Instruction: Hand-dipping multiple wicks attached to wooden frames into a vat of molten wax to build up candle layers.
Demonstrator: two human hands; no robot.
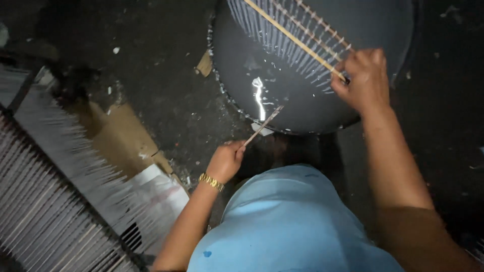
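Overhead, the right hand [364,78] pinched the near end of a long wooden slat [295,40] strung with pale threads [282,43], lying across a dark round tub [302,95]. The left hand [225,162], its grip closed on a short thin stick [262,126], pointed toward the tub's wet rim. Good practice, judging by the fan of threads, was keeping the slat level and the strands evenly spaced.

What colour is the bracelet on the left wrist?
Gold, a linked band just below the left hand; head view.

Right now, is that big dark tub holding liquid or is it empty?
Holding liquid: the dark tub shows a bright reflection on a shiny surface, and the rack of thin sticks hangs into it. Depth: cannot tell.
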